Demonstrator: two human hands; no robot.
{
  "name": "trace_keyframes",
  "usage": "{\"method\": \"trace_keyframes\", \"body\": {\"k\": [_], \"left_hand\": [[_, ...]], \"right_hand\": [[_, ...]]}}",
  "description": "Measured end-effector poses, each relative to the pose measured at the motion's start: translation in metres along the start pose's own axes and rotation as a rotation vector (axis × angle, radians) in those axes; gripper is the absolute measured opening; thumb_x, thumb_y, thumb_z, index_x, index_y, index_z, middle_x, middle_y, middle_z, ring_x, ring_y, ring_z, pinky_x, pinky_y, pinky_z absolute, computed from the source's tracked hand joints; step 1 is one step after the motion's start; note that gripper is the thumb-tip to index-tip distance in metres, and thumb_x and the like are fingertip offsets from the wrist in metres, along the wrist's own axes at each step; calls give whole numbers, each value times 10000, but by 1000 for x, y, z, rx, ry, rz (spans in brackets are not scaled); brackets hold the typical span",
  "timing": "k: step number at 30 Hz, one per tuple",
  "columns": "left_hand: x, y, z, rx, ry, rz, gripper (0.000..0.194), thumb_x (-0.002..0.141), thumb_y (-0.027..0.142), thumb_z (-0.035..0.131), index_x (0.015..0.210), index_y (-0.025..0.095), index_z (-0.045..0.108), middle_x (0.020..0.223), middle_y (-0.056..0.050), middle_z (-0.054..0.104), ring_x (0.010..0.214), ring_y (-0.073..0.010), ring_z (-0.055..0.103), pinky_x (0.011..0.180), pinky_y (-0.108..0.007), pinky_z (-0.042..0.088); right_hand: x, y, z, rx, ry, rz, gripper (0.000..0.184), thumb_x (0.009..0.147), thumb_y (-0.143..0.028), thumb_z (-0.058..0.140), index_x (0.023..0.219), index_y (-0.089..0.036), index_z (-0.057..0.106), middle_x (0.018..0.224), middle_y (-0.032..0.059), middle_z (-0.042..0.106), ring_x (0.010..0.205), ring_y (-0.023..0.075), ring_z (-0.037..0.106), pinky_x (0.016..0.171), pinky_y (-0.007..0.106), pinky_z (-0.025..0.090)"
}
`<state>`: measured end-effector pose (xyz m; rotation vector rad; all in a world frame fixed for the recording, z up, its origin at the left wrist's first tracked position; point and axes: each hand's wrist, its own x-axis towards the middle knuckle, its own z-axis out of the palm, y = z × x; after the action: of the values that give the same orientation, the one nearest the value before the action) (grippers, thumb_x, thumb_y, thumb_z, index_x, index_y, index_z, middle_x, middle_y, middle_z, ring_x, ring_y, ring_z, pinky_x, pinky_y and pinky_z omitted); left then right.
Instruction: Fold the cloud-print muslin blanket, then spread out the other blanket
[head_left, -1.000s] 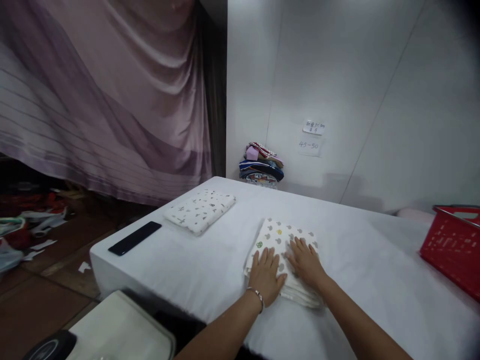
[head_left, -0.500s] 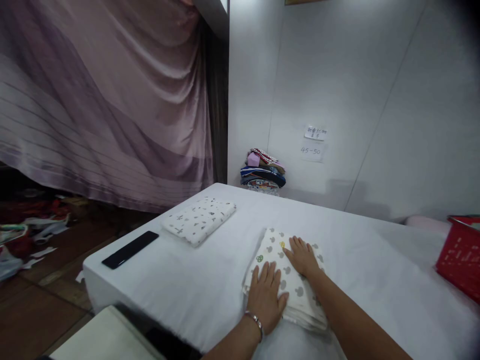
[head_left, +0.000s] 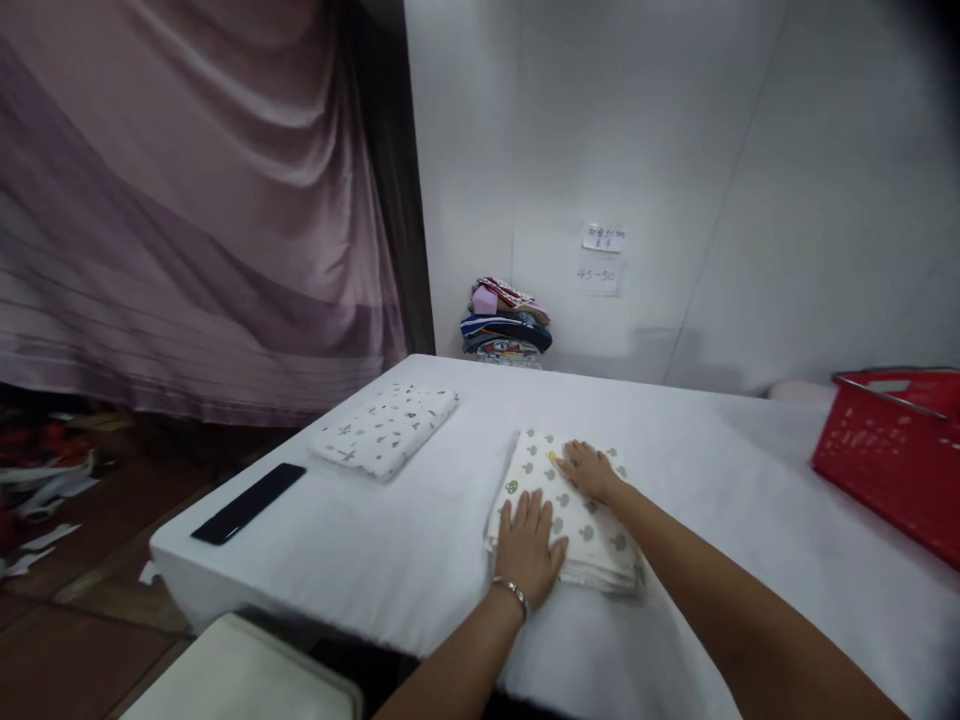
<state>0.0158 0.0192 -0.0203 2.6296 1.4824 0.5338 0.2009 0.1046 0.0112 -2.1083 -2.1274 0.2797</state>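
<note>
A folded white cloth (head_left: 577, 528) with grey, green and yellow printed shapes lies on the white-covered table (head_left: 405, 560). My left hand (head_left: 529, 550), with a bracelet at the wrist, rests flat on its near left part, fingers stretched out. Farther back on the same cloth, my right hand (head_left: 590, 470) lies palm down with its fingers spread. Neither hand grips anything. To the left is another folded cloth (head_left: 386, 430), white with small dark prints, untouched by either hand.
A dark flat slab (head_left: 249, 503) lies near the table's left edge. On the right stands a red plastic basket (head_left: 889, 440). A pile of folded fabrics (head_left: 506, 325) is at the back wall. Below the near edge is a pale stool-like surface (head_left: 247, 675).
The view has swung to the right, bringing more of the red basket into sight. Both hands stay flat on the folded cloth, in nearly the same places.
</note>
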Motion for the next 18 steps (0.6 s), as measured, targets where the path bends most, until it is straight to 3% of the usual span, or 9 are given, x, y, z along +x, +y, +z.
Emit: {"method": "trace_keyframes", "body": {"k": [5,11,18], "left_hand": [[3,0,0,32,-2,17,534,878,444,324,1344,190,379,1452,-70,266,1347,-261,172,1097,-500,82],[1,0,-3,45,60,54,502,887,454,332,1304,191,428,1436,-67,308,1334,-260,216,1084,-501,151],[-32,7,-13,-13,79,170,448,878,352,422,1301,205,418,1396,-58,382,1326,-236,244,1095,-475,169]], "right_hand": [[-41,7,0,-12,68,37,571,895,-460,327,1361,-131,329,1459,119,236,1352,246,124,1075,452,66],[-111,18,21,250,198,21,511,899,-454,322,1324,-184,409,1439,96,291,1343,239,181,1063,466,189],[-196,32,44,581,356,-80,463,876,-452,404,1294,-262,461,1410,36,355,1316,222,266,1078,441,244]]}}
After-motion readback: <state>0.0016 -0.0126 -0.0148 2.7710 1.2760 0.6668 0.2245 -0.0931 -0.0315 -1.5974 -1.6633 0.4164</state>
